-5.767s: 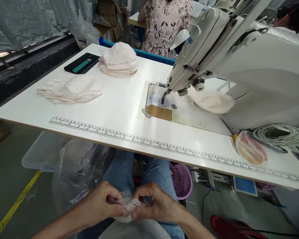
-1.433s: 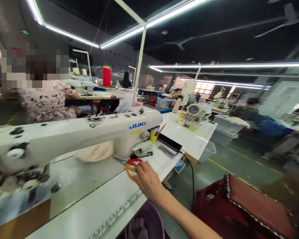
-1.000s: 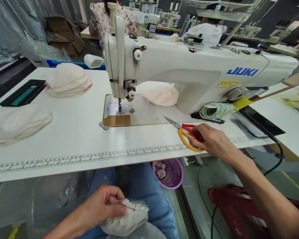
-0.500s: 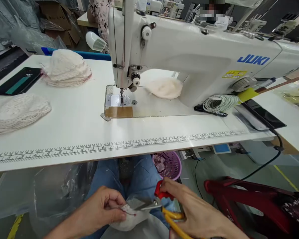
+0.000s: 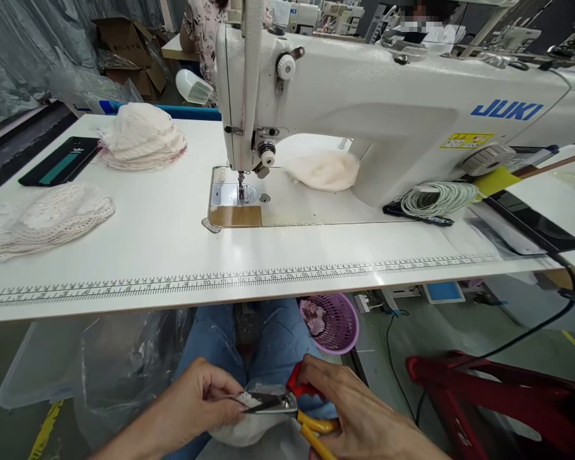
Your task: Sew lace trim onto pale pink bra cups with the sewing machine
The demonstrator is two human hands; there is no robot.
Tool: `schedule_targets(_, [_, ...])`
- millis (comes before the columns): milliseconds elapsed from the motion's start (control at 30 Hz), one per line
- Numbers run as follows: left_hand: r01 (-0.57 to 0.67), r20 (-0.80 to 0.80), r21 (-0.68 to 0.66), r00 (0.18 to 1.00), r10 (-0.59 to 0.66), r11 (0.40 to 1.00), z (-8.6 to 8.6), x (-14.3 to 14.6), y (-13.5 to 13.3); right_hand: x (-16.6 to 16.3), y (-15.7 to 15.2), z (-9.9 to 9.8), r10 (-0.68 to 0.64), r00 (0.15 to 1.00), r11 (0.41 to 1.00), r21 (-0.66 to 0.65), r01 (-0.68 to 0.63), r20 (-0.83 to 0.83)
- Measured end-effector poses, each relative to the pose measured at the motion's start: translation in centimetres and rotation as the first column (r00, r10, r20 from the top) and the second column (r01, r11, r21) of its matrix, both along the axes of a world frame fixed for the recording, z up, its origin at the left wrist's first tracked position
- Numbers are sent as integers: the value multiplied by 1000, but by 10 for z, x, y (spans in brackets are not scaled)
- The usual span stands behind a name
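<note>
Over the lap, my left hand (image 5: pixel 211 399) pinches the edge of a small white fabric piece (image 5: pixel 239 431) between thumb and fingers. My right hand (image 5: pixel 349 409) grips a pair of scissors (image 5: pixel 283 404) with red and yellow handles. Their blades point left and lie at the fabric's edge, close to my left fingertips. Most of the fabric hangs below the blades, and part of it is hidden by my hands.
A white sewing machine (image 5: pixel 388 96) stands on the table (image 5: pixel 163 243), with a cream fabric piece (image 5: pixel 323 171) under its arm. Stacks of white fabric (image 5: pixel 141 137) and lace-edged pieces (image 5: pixel 48 217) lie left, beside a black-and-green case (image 5: pixel 60 163). A purple basket (image 5: pixel 342 326) sits below.
The scissors have moved left, so their blades now reach the fabric edge by my left fingertips. My left hand keeps its pinch. The whole view has shifted slightly.
</note>
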State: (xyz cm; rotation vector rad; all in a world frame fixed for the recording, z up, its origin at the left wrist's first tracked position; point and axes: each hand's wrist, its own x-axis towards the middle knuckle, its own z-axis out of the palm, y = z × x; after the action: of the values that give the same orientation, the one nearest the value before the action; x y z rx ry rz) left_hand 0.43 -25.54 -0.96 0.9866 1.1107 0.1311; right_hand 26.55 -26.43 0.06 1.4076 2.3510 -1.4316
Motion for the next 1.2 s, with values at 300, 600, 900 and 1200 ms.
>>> schedule_targets(300, [-50,-23,-20,999,49,999,13,4,4,0,3,-3,49,999,999,0,-49,-10])
schedule_targets(600, [-37,-53,6,998,37,999,17,5,6,3,3,-11,60,995,998,31,-58,-84])
schedule_targets(900, [-31,-58,-12,998,30,999,14,3,5,2,3,-23,76,992,995,65,-70,-101])
schedule_targets(1200, [-6,-135,0,991,6,1000,14,3,4,-1,2,-22,59,995,997,48,-55,-85])
